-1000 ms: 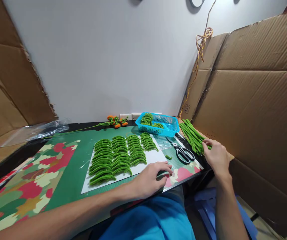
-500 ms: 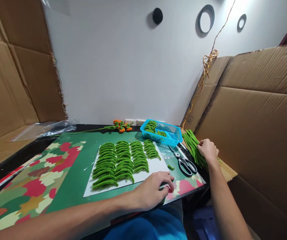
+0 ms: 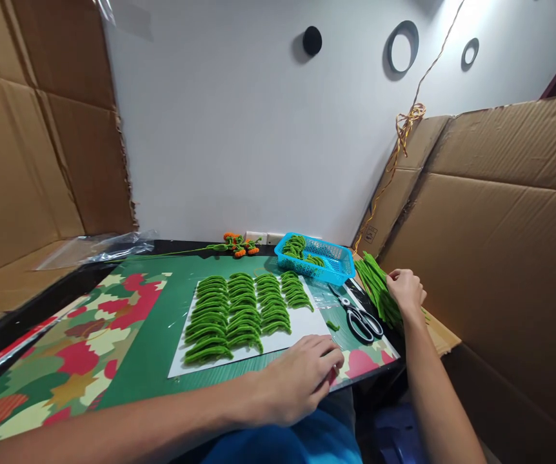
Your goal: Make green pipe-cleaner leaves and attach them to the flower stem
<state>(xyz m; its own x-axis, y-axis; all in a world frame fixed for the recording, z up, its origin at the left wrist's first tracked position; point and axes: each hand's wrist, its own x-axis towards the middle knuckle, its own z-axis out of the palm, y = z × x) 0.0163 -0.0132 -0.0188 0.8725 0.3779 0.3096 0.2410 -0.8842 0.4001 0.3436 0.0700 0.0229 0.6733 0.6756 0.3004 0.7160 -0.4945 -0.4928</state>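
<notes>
The left hand (image 3: 300, 374) curls loosely, the right hand (image 3: 407, 290) has narrow fingers at the stems (image 3: 375, 283), hold unclear, so a hasty pull may scatter several.

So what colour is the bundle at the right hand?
The bundle is bright green, seen in the head view.

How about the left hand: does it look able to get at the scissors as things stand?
Probably yes: the scissors lie with handles uncovered on the table, to the right of the left hand, with only a small green scrap near the way.
</notes>
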